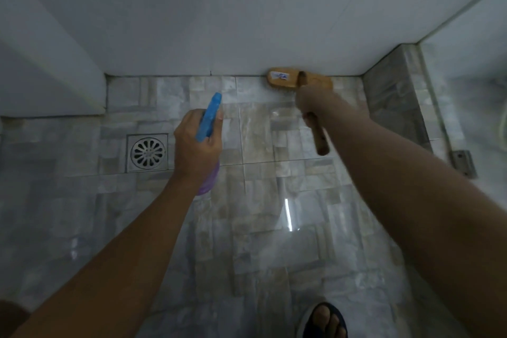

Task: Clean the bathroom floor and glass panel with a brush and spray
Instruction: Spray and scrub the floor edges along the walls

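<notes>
I'm over the tiled floor, wet-looking sheen across the middle, so I judge the scrub is mid-way, floor phase. Far wall meets the floor in a grout line, and that's where I've parked the work. Glass panel runs up the right side, hinge bracket at its foot; not being touched now. My right hand is wrapped tight round the wooden handle, brush head pushed bristles-down into the far floor-wall joint, head long side parallel to the wall to cover the seam. My left hand is closed on the spray bottle, blue nozzle aimed far, toward the tiles left of the brush, held clear of the floor so I can wet ahead of the strokes. Drain sits left of that hand, uncovered. A sandalled foot sits near, bottom edge.
</notes>
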{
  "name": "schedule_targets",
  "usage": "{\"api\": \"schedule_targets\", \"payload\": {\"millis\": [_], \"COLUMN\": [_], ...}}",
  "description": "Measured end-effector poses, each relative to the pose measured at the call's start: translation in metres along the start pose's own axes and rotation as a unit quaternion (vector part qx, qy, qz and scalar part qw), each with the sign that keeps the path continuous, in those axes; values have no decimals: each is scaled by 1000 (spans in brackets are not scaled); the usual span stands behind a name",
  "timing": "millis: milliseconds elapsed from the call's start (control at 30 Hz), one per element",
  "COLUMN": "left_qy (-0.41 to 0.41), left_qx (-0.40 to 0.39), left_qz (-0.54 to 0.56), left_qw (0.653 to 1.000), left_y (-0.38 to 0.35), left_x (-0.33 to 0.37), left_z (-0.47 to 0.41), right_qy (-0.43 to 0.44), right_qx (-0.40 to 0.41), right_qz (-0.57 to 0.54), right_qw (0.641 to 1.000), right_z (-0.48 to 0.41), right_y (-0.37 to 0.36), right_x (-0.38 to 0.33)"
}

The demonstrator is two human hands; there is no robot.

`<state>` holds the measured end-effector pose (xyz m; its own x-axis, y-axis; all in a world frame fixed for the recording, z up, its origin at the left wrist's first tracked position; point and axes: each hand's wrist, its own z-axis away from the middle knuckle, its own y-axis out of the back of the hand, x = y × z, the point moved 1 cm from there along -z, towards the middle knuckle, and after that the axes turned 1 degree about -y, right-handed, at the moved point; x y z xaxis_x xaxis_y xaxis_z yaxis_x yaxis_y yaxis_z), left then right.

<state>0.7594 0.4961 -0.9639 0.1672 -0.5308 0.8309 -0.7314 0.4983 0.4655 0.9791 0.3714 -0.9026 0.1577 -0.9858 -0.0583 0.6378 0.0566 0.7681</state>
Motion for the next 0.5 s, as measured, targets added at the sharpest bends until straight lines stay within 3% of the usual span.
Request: {"api": "schedule_targets", "payload": {"millis": [100,200,400,500], "left_qy": [2,-2,-11,15], "left_qx": [-8,-2,-32,-22], "left_qz": [16,9,25,48], "left_qw": [1000,1000,999,999], "left_y": [2,5,4,8], "left_x": [0,-1,2,-3], "left_z": [0,-4,-6,-4], "right_qy": [59,56,14,14], "right_qx": [-46,-87,-59,-50], "right_qz": [-16,-45,-235,-230], "right_qw": [997,994,970,972], "right_z": [6,11,34,50], "right_y": [-25,-37,-48,-67], "right_x": [-56,-81,-17,23]}}
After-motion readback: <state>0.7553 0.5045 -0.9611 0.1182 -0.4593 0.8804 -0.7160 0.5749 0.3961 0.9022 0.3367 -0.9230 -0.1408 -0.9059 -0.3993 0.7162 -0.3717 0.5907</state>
